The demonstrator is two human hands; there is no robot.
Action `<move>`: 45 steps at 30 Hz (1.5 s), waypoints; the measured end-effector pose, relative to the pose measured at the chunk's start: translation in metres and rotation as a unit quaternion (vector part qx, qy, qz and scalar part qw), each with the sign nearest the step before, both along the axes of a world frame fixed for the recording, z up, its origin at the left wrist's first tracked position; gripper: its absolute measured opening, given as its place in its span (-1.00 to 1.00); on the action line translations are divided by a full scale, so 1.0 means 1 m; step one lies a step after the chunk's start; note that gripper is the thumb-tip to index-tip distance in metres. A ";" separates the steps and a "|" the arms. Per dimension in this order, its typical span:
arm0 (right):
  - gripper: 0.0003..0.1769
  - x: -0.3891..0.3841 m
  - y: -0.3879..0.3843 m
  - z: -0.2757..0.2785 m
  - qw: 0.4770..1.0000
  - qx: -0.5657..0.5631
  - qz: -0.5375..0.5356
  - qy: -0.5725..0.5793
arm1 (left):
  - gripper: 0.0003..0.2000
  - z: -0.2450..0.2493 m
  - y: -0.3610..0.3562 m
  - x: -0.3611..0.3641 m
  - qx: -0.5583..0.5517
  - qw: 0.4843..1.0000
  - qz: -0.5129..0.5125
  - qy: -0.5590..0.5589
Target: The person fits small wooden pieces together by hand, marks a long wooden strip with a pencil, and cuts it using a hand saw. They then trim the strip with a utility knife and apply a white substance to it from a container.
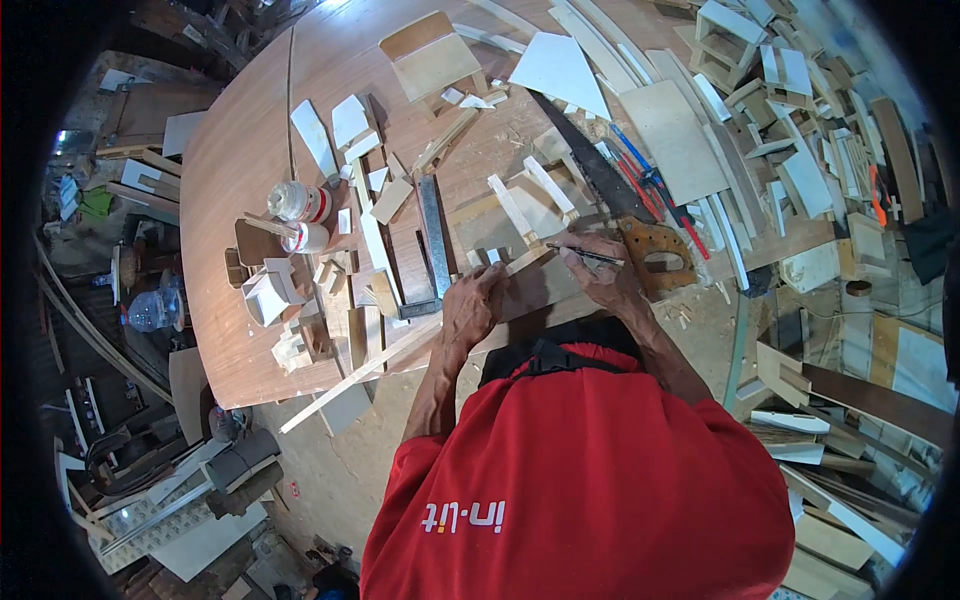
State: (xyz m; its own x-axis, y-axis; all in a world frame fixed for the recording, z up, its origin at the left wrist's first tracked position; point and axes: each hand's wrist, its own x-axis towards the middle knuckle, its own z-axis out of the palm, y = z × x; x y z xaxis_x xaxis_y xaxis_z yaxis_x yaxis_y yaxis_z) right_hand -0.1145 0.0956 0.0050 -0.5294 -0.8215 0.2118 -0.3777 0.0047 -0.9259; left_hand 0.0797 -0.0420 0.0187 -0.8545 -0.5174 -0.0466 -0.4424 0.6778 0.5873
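My left hand is closed around a long thin wooden strip, which slants from the lower left up toward my right hand. In my right hand there is a dark pencil, its tip at the strip's far end. Just beyond that end stands a small wooden frame piece with two pale bars. The wooden handle of a handsaw lies right beside my right hand. A metal try square rests on the table left of the frame piece.
The brown table carries white-faced offcuts, glue jars, a small wooden box shape and a flat board. Red and blue tools lie near the saw blade. Scrap wood is piled at the right.
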 end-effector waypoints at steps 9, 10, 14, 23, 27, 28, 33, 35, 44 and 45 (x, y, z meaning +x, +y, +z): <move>-0.77 0.000 0.000 0.002 1.000 0.014 -0.010 0.004 | -0.86 -0.002 0.001 -0.001 -0.005 1.000 -0.003 0.019; -0.78 0.000 0.000 0.002 1.000 0.022 -0.007 -0.004 | -0.86 -0.003 0.001 -0.001 -0.008 1.000 -0.002 0.018; -0.78 0.000 0.000 0.003 0.999 0.031 -0.007 -0.013 | -0.86 -0.002 0.001 -0.001 -0.014 1.000 -0.001 0.017; -0.80 0.001 0.000 0.003 0.999 0.028 -0.007 -0.022 | -0.83 -0.003 0.000 0.000 -0.012 1.000 -0.007 0.003; -0.80 -0.001 0.000 -0.002 1.000 0.004 -0.004 0.017 | -0.83 -0.003 0.001 0.000 -0.011 1.000 -0.001 0.006; -0.80 -0.001 0.000 0.000 1.000 0.007 -0.005 0.007 | -0.83 -0.003 0.000 0.000 -0.008 1.000 -0.002 0.005; -0.79 0.000 0.000 0.007 1.000 0.014 -0.004 0.003 | -0.82 -0.003 0.000 0.000 -0.003 1.000 -0.003 0.007; -0.78 0.000 -0.001 0.008 1.000 0.016 -0.012 0.014 | -0.82 -0.005 0.000 0.000 -0.007 1.000 0.002 0.019; -0.78 -0.001 0.000 0.006 1.000 0.013 0.002 0.000 | -0.82 -0.006 -0.001 0.001 -0.016 1.000 -0.009 0.013; -0.78 -0.001 -0.001 0.006 1.000 0.013 0.002 -0.001 | -0.82 -0.007 -0.001 0.001 -0.016 1.000 -0.009 0.013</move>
State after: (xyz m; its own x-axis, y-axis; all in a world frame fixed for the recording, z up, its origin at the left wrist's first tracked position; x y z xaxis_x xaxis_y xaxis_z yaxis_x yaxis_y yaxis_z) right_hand -0.1151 0.0950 0.0107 -0.5270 -0.8284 0.1899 -0.3767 0.0274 -0.9259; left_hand 0.0807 -0.0425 0.0122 -0.8646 -0.5025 -0.0087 -0.4151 0.7043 0.5759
